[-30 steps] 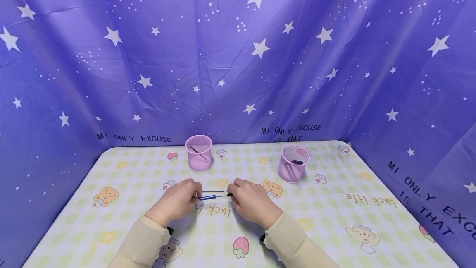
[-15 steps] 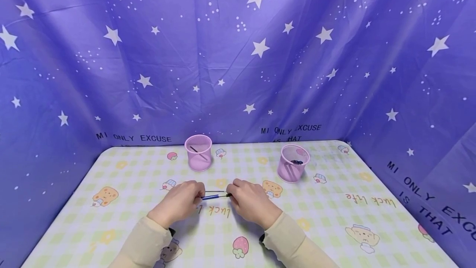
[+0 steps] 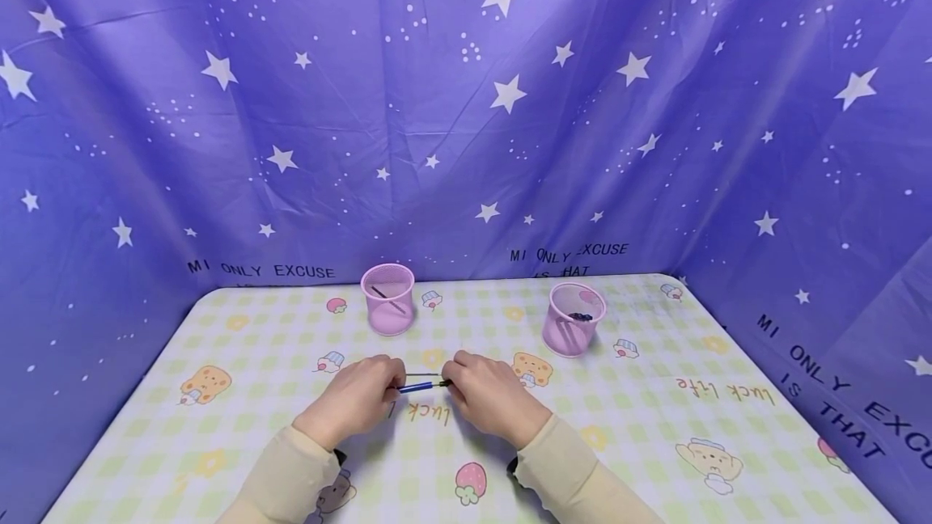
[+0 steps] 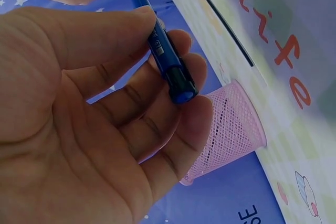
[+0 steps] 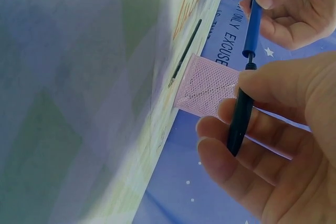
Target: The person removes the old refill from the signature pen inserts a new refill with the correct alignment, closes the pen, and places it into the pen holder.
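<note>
The left hand (image 3: 353, 396) and right hand (image 3: 491, 396) are bare; a plain cream left sleeve (image 3: 280, 475) at seven o'clock matches the right sleeve (image 3: 575, 471) at five; black pieces (image 3: 340, 458) edge their cuffs (image 3: 535, 451) at three and nine.

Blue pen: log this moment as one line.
left hand: pinches blue barrel | right hand: pinches black section | gap: thin rod bridges both | table: dark refill lying loose

Angles left forearm (image 3: 280, 471) and right forearm (image 3: 582, 471) inward — sleeved to the wrists (image 3: 537, 425). Holds left hand (image 3: 357, 395) and right hand (image 3: 493, 395) near each other, apart, backs upward. Pinches with left thumb (image 4: 113, 32) and right thumb (image 5: 275, 85) — each against the bent fingers (image 5: 223, 166) of its own hand.
</note>
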A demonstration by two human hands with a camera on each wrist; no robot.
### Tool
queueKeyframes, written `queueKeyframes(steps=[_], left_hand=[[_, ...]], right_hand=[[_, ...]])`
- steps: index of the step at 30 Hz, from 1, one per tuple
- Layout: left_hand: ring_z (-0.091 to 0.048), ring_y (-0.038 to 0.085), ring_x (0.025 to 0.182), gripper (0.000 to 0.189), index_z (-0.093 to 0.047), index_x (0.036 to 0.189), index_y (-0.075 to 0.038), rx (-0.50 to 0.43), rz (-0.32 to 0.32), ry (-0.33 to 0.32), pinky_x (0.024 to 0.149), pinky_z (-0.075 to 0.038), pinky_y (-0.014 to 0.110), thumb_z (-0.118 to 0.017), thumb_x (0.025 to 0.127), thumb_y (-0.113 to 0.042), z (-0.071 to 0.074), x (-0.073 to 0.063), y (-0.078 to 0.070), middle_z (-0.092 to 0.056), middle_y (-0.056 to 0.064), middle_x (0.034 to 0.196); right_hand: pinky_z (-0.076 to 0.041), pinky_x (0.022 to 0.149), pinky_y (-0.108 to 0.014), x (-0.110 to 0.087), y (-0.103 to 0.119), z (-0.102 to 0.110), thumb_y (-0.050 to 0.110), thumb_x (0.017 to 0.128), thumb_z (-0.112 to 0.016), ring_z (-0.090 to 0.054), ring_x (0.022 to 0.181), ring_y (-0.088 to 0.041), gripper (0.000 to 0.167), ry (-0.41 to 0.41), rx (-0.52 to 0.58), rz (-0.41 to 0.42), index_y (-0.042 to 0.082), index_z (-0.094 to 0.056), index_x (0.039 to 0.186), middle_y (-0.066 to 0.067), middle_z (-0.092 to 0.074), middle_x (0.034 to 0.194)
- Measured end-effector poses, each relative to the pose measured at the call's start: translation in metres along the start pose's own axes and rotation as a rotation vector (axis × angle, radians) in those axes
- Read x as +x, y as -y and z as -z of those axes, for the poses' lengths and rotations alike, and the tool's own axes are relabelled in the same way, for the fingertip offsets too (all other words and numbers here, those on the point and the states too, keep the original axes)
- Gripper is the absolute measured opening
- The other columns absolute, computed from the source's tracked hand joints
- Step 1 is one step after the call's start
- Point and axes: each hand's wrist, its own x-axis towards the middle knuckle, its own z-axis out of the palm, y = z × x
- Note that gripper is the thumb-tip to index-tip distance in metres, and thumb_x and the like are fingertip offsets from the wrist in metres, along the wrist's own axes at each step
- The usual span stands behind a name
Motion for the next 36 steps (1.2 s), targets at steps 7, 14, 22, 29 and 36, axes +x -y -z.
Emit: queueKeyframes(steps=[7, 14, 22, 29, 36], left_hand=[[-0.043, 0.009, 0.062, 0.020, -0.057, 0.075, -0.018, 0.005, -0.003, 0.001, 0.056, -0.037, 0.027, -0.069, 0.079, -0.001, -0.0009, 0.0010, -0.0013, -0.045, -0.009, 0.070], [-0.043, 0.009, 0.061, 0.021, -0.057, 0.075, -0.017, 0.007, -0.010, -0.013, 0.056, -0.037, 0.026, -0.069, 0.079, -0.001, -0.0013, 0.0011, -0.0028, -0.046, -0.009, 0.069], [-0.044, 0.006, 0.061, 0.021, -0.058, 0.075, -0.018, 0.017, -0.027, -0.041, 0.056, -0.038, 0.025, -0.070, 0.078, -0.002, -0.0020, 0.0016, -0.0035, -0.047, -0.011, 0.070], [-0.045, 0.006, 0.062, 0.019, -0.059, 0.074, -0.018, 0.020, -0.040, -0.048, 0.057, -0.040, 0.025, -0.070, 0.078, -0.002, -0.0026, 0.0014, -0.0041, -0.047, -0.011, 0.070], [-0.047, 0.006, 0.063, 0.018, -0.060, 0.074, -0.017, 0.016, -0.044, -0.056, 0.058, -0.042, 0.026, -0.070, 0.078, -0.002, -0.0044, 0.0020, -0.0036, -0.049, -0.011, 0.071]], right_hand=[[-0.047, 0.056, -0.026, 0.0004, 0.0003, 0.0003, 0.018, 0.084, -0.069, -0.057, 0.070, -0.010, 0.008, -0.005, 0.001, 0.010, 0.017, -0.065, 0.091, 0.007, -0.056, 0.083], [-0.046, 0.056, -0.025, 0.0007, 0.0003, 0.0000, 0.017, 0.084, -0.070, -0.055, 0.069, -0.009, 0.008, -0.007, -0.003, 0.018, 0.017, -0.064, 0.090, 0.007, -0.055, 0.083], [-0.046, 0.056, -0.025, 0.0008, 0.0006, 0.0006, 0.017, 0.084, -0.070, -0.055, 0.068, -0.009, 0.008, -0.003, -0.002, 0.018, 0.017, -0.065, 0.090, 0.007, -0.055, 0.083], [-0.046, 0.056, -0.025, 0.0009, 0.0002, 0.0003, 0.017, 0.084, -0.070, -0.055, 0.069, -0.009, 0.008, -0.003, -0.006, 0.020, 0.017, -0.064, 0.090, 0.007, -0.056, 0.083], [-0.046, 0.056, -0.025, 0.0007, 0.0007, 0.0011, 0.017, 0.084, -0.070, -0.055, 0.069, -0.009, 0.008, 0.004, 0.002, 0.013, 0.017, -0.065, 0.090, 0.007, -0.056, 0.083]])
